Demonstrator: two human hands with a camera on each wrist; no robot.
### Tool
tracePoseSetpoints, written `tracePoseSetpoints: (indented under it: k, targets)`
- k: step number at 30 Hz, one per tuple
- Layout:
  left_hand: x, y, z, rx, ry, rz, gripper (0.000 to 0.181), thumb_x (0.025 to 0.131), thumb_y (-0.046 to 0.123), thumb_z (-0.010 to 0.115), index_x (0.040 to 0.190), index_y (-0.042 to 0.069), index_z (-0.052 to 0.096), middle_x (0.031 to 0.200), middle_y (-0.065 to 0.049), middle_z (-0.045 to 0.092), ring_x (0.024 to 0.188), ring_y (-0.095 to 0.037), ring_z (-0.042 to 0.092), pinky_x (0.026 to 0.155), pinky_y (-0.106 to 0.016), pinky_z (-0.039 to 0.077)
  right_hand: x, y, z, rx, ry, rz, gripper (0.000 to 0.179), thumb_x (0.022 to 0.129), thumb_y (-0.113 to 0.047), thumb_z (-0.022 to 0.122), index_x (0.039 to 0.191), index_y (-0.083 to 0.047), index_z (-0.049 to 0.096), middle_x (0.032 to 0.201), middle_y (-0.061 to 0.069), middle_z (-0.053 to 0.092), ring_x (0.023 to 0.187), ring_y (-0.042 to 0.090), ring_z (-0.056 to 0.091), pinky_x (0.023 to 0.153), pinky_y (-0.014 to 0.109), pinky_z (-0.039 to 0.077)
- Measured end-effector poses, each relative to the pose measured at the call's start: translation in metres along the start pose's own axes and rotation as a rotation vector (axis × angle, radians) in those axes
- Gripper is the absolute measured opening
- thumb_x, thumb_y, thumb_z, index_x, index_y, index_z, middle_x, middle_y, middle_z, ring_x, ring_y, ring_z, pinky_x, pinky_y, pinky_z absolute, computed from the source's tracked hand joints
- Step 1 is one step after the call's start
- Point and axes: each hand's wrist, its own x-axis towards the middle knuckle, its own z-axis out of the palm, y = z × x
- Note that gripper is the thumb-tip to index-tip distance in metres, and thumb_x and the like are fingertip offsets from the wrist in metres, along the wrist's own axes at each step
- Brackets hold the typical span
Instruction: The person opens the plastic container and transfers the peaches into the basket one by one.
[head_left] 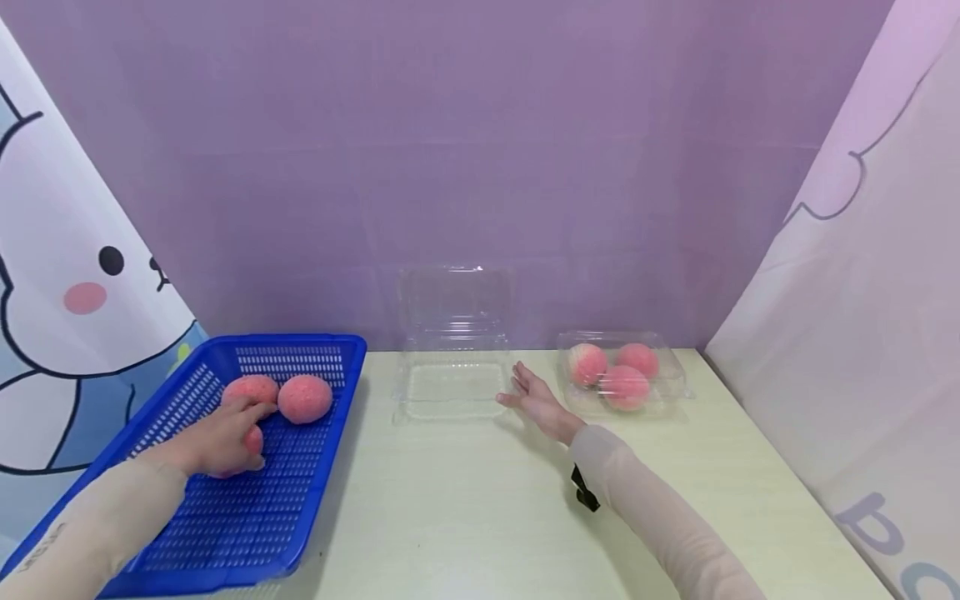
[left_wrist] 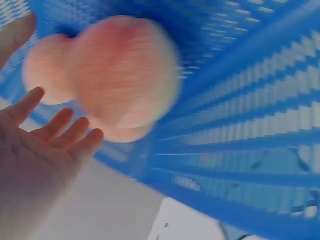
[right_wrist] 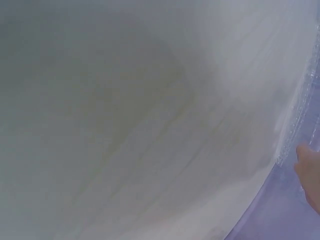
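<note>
My left hand (head_left: 223,440) reaches down into a blue basket (head_left: 300,533), over one pink peach (head_left: 255,439) that it partly hides. Two more peaches lie beyond: one right by the fingertips (head_left: 258,410), the other peach (head_left: 304,398) a little to the right. In the left wrist view the fingers are spread and fairly straight beside a large, blurred peach (left_wrist: 125,72). My right hand (head_left: 542,407) has its fingers extended at the right edge of an open clear plastic clamshell box (head_left: 453,383), whose lid stands up at the back. Only part of that hand (right_wrist: 311,175) shows in the right wrist view.
Right of the open box stands another clear clamshell box (head_left: 667,400) with three peaches (head_left: 626,388) inside. Both boxes stand near the far edge of the pale table (head_left: 450,517), close to a purple backdrop (head_left: 450,167). Printed curtains (head_left: 847,350) flank the sides.
</note>
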Motion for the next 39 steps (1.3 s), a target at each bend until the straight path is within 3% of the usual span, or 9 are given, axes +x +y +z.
tracePoseSetpoints:
  k: [9,16,21,26,32,39]
  targets:
    - [0.0,0.057,-0.017,0.105,0.135,0.063,0.066,0.075,0.032,0.072,0.129,0.001,0.049,0.128,-0.026,0.049,0.114,-0.045,0.047,0.086,-0.062,0.041,-0.014,-0.003,-0.007,-0.004,0.011,0.049,0.086,0.084,-0.014,0.064,0.146,-0.001,0.007,0.153,0.015,0.009,0.14,0.031,0.012,0.113,0.043,0.016]
    - [-0.011,0.116,-0.025,0.026,0.251,0.103,0.05,0.081,0.027,0.068,0.122,0.003,0.055,0.117,-0.018,0.06,0.104,-0.036,0.059,0.08,-0.051,0.051,-0.037,-0.013,-0.008,-0.03,0.006,0.095,0.079,0.087,-0.011,0.06,0.145,0.003,0.009,0.151,0.019,0.016,0.139,0.033,0.017,0.112,0.046,0.019]
    - [-0.018,0.167,-0.02,-0.029,0.329,0.169,0.044,0.08,0.027,0.068,0.119,0.009,0.058,0.114,-0.011,0.063,0.104,-0.03,0.06,0.084,-0.047,0.05,-0.056,-0.02,-0.016,-0.042,0.008,0.066,0.07,0.088,-0.01,0.058,0.143,0.004,0.018,0.147,0.022,0.025,0.135,0.035,0.026,0.11,0.047,0.024]
    - [-0.023,0.212,0.0,-0.047,0.379,0.263,0.044,0.077,0.03,0.07,0.116,0.013,0.06,0.11,-0.002,0.065,0.1,-0.023,0.062,0.084,-0.041,0.05,-0.076,-0.024,-0.027,-0.048,0.012,0.041,0.062,0.089,-0.006,0.055,0.141,0.006,0.024,0.142,0.027,0.031,0.13,0.039,0.034,0.107,0.045,0.032]
    - [-0.014,0.249,0.025,-0.146,0.296,0.325,0.042,0.079,0.032,0.067,0.116,0.013,0.06,0.11,0.0,0.065,0.099,-0.02,0.061,0.082,-0.039,0.05,-0.097,-0.023,-0.047,-0.112,0.031,0.011,0.056,0.09,-0.008,0.055,0.138,0.005,0.031,0.139,0.028,0.036,0.128,0.038,0.038,0.105,0.045,0.034]
    - [0.031,0.271,0.048,-0.32,0.184,0.304,0.038,0.084,0.031,0.062,0.118,0.013,0.059,0.115,0.0,0.062,0.104,-0.019,0.059,0.085,-0.037,0.048,-0.12,-0.016,-0.09,-0.168,0.101,0.012,0.052,0.091,-0.01,0.054,0.137,0.006,0.034,0.137,0.029,0.037,0.125,0.039,0.041,0.103,0.045,0.037]
